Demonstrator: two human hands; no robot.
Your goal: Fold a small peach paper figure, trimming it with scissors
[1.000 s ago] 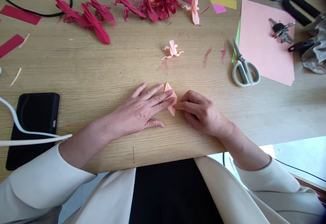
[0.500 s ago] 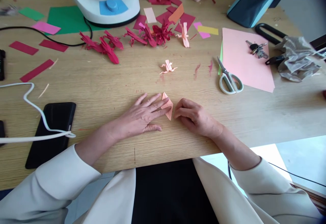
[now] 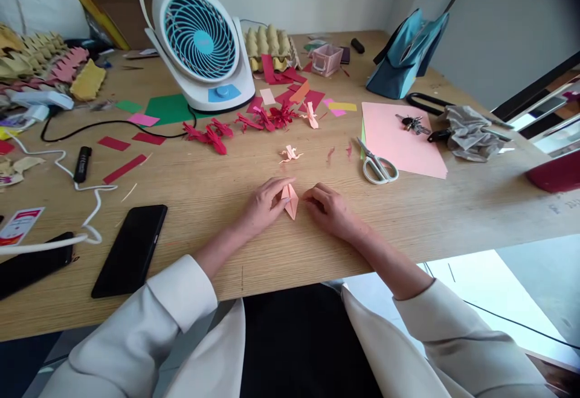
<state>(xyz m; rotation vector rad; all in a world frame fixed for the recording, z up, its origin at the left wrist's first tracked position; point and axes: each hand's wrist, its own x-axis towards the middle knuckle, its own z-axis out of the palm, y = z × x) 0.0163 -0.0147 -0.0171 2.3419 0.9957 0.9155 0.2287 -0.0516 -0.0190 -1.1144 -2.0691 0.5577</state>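
A small folded pink paper [image 3: 291,202] lies near the front of the wooden table, pointed at its lower end. My left hand [image 3: 268,203] pinches its left side between thumb and fingers. Just right of the paper, apart from it, my right hand [image 3: 330,208] rests with its fingers curled together; whether anything tiny is between the fingertips is hidden. Beyond the hands sits a small pink folded paper figure [image 3: 290,154]. Behind it is a row of red folded figures [image 3: 212,134], with another pale pink figure [image 3: 310,115] at the right end.
White-handled scissors [image 3: 379,168] lie right, touching pink sheets [image 3: 403,144] that carry keys [image 3: 413,124]. A white fan [image 3: 203,41] stands at the back. Left are a black phone [image 3: 130,250], a white cable [image 3: 93,211] and red strips [image 3: 124,168]. A blue bag [image 3: 399,63] stands back right.
The view has tilted up, showing more of the fan and the back. My left hand, flat and spread over the paper before, now pinches it. The paper has turned slightly.
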